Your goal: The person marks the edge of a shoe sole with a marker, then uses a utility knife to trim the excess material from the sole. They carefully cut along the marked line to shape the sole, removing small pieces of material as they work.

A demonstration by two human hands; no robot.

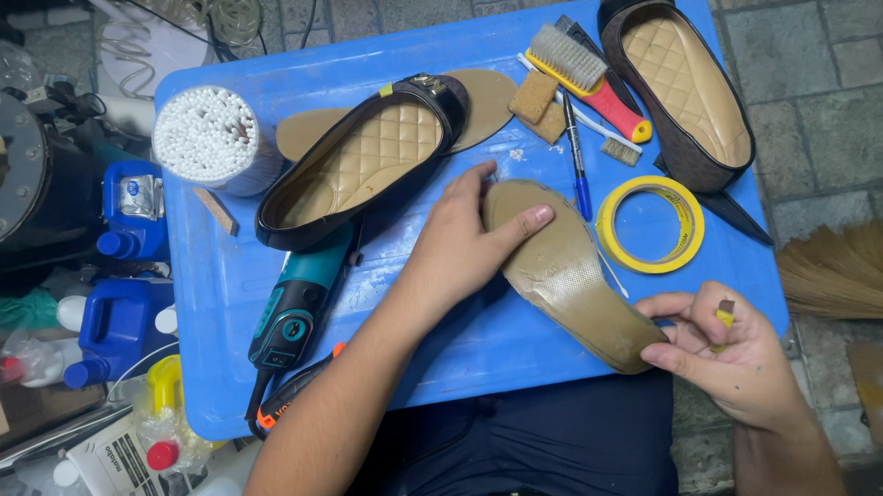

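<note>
While the left hand [458, 247] presses its fingers and thumb around the heel end of a tan insole [570, 277] lying on the blue bench [458, 346], the right hand [729, 356] pinches a small yellow tool [725, 316] just beside the insole's toe end. A black flat shoe [366, 162] with a quilted lining lies just beyond the left hand, near a roll of yellow tape [651, 223].

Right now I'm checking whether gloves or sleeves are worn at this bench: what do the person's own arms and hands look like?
Both arms are bare up to the edge of the picture, with no sleeves in view. The left hand and right hand wear no gloves, and no rings, watch or bands show. The fingernails are short and unpainted. Dark navy clothing covers the lap.
</note>
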